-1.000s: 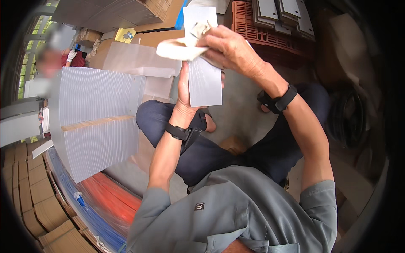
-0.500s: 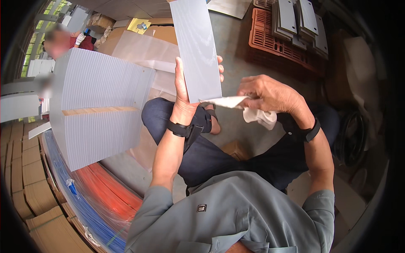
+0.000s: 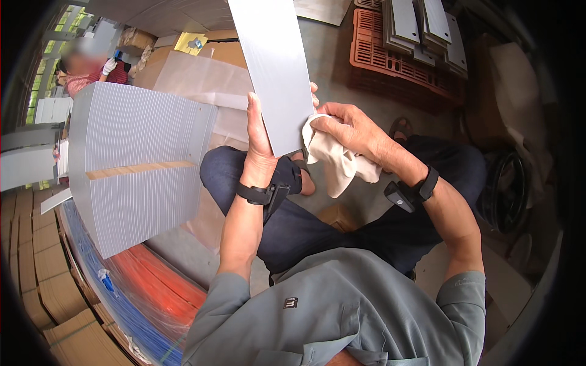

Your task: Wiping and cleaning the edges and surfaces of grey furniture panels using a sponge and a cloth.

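A long pale grey panel (image 3: 276, 73) stands tilted up in front of me, its far end cut off by the top of the view. Beneath its near end, my left hand (image 3: 261, 137) grips it, thumb along the left edge and fingertips showing past the right edge. My right hand (image 3: 351, 129) pinches a cream cloth (image 3: 332, 160) and presses it to the panel's right edge near the lower corner. The rest of the cloth hangs down in loose folds. Part of the right fingers is hidden by the cloth and panel.
Left of me stands a big stack of grey panels (image 3: 140, 134), beside red and blue plastic-wrapped strips (image 3: 162, 287). Cardboard bundles (image 3: 55, 274) lie farther left. An orange crate (image 3: 366, 49) holds more panels (image 3: 400, 24) at the back right. A co-worker (image 3: 91, 73) is at far left.
My right hand has moved left and slightly up, bringing the cloth from the panel's bottom corner onto its right edge. The panel has shifted slightly left and down with my left hand.
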Demonstrator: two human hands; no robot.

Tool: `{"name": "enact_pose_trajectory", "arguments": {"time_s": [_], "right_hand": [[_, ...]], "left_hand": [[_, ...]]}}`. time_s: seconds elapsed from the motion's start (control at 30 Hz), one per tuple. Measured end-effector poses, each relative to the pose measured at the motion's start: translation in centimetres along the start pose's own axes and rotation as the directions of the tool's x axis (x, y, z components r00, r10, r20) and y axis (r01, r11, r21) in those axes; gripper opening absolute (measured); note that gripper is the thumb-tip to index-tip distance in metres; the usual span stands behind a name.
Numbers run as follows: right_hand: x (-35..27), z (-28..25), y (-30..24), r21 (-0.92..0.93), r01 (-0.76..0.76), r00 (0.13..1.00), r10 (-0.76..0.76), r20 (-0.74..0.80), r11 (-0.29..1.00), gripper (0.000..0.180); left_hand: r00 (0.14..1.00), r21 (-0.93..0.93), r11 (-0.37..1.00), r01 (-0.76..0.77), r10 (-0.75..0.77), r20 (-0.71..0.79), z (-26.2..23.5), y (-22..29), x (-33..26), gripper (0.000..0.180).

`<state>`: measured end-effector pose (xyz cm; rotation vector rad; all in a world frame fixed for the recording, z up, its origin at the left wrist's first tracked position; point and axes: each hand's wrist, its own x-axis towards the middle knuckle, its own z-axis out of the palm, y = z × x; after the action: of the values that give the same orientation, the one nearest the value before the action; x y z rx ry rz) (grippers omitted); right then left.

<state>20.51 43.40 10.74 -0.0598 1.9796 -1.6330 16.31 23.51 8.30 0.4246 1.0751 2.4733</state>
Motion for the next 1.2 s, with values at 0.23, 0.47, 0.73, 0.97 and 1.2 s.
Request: {"name": "enact_pose_trajectory", "arguments": {"time_s": [0.23, 0.47, 0.73, 0.97, 1.2], "right_hand": [[0.3, 1.1, 0.9, 0.324, -0.042, 0.999, 0.046, -0.006, 0.945, 0.034], [0.4, 0.8, 1.4, 0.402, -0.057, 0.998, 0.045, 0.040, 0.914, 0.023], [0.1, -1.2, 0.5, 0.226, 0.142, 0.960, -0.078, -0.269, 0.964, 0.027], [0.0, -3.0, -3.8, -0.519, 0.615, 0.347, -0.795, -0.497, 0.593, 0.021], [2.1, 1.1, -5.6, -0.786, 0.575, 0.291, -0.955, -0.061, 0.225, 0.028]], "left_hand": [[1.000, 0.024, 1.000, -0.018, 0.018, 0.014, -0.5, -0.3, 0.0, 0.094], [1.000, -0.087, 0.996, 0.008, -0.006, 0.030, -0.9, -0.5, 0.1, 0.095], [0.999, -0.130, 0.991, 0.027, -0.022, 0.043, -0.7, -0.6, 0.3, 0.094], [0.979, -0.124, 0.991, 0.058, -0.032, 0.201, -1.9, -0.9, -0.3, 0.086], [0.989, 0.021, 0.999, -0.024, 0.027, -0.143, -0.2, -1.2, -1.9, 0.070]]}}
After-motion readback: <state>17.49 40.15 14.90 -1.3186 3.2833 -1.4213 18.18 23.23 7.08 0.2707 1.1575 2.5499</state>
